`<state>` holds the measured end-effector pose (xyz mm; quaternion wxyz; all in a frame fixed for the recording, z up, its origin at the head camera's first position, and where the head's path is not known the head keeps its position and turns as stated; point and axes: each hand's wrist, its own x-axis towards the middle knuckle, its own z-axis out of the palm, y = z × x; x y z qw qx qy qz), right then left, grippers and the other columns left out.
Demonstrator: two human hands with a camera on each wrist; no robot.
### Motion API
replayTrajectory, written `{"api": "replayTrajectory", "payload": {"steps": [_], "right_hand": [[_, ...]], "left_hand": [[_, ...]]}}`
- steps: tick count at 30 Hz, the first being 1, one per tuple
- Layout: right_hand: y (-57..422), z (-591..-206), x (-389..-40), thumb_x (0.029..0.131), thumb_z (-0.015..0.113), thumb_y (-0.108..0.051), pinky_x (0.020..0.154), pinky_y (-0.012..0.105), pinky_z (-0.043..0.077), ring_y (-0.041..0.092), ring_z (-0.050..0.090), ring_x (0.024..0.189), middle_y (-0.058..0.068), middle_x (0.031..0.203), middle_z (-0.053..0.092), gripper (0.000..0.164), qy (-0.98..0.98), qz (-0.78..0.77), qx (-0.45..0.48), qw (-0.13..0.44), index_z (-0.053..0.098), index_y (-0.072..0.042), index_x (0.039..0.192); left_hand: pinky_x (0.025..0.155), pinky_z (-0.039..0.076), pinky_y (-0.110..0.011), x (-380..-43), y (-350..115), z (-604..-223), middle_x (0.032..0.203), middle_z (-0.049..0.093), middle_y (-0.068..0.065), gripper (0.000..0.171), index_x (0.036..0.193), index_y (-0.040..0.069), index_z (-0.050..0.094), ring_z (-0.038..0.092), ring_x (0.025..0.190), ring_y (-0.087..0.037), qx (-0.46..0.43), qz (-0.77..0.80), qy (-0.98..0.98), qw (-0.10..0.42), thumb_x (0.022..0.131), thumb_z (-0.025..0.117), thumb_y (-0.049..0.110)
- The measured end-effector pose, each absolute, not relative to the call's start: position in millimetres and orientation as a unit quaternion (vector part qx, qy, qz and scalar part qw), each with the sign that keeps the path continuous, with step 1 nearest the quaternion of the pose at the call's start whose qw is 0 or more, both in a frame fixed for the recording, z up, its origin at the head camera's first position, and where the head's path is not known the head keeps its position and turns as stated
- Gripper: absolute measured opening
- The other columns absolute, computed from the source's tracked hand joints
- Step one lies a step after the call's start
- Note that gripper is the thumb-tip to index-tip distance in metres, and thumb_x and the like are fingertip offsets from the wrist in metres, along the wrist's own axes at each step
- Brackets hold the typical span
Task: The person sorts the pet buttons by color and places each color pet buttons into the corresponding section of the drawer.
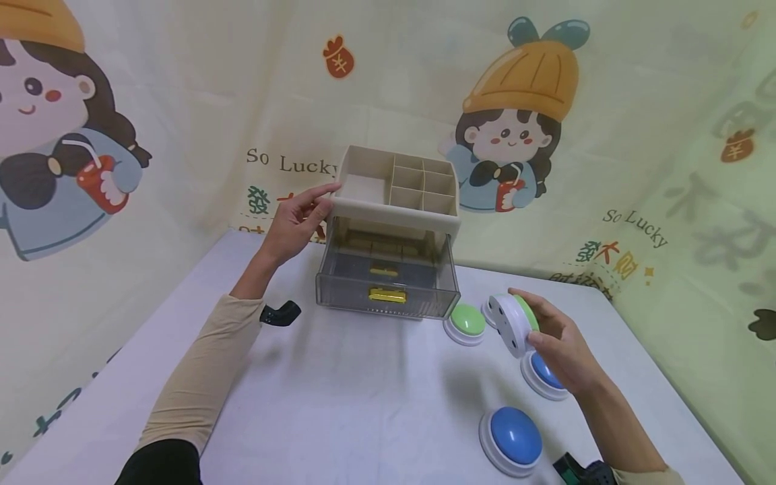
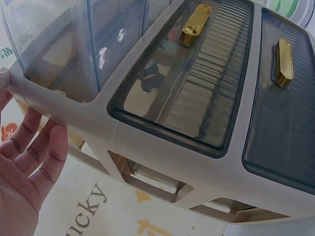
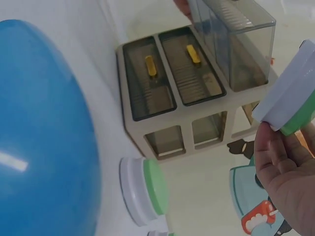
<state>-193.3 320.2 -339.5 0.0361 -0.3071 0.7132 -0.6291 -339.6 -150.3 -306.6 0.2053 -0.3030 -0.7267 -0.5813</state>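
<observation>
A beige desktop organizer (image 1: 397, 214) stands at the back of the table, with open compartments on top. Its top clear drawer (image 1: 345, 291) is pulled out towards me, while two lower drawers with gold handles sit closed in the left wrist view. My left hand (image 1: 291, 225) rests its fingertips against the organizer's upper left side; in the left wrist view they lie along its frame (image 2: 98, 115). Right of the organizer, my right hand (image 1: 564, 343) holds a round white push button with a green top (image 1: 509, 325), raised and tilted, its underside facing left.
Another green push button (image 1: 468, 320) stands beside the organizer's right front corner. Two blue push buttons stand nearer, one (image 1: 545, 370) partly behind my right hand and one (image 1: 515, 436) towards the front. A printed cloth (image 1: 388, 87) hangs behind the white table (image 1: 339, 404).
</observation>
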Motion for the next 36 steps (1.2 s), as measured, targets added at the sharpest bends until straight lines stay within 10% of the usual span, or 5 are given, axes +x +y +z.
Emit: {"api": "replayTrajectory", "payload": {"steps": [36], "right_hand": [[268.2, -288.1, -205.9, 0.081, 0.064, 0.018, 0.102, 0.023, 0.050, 0.023, 0.055, 0.126, 0.011, 0.145, 0.055, 0.071, 0.728, -0.601, -0.304, -0.127, 0.050, 0.001, 0.148]], "left_hand": [[0.059, 0.056, -0.032, -341.0, -150.4, -307.3, 0.097, 0.066, 0.000, 0.038, 0.143, 0.014, 0.061, 0.059, 0.077, -0.017, -0.311, -0.585, -0.719, 0.212, 0.106, 0.058, 0.014]]}}
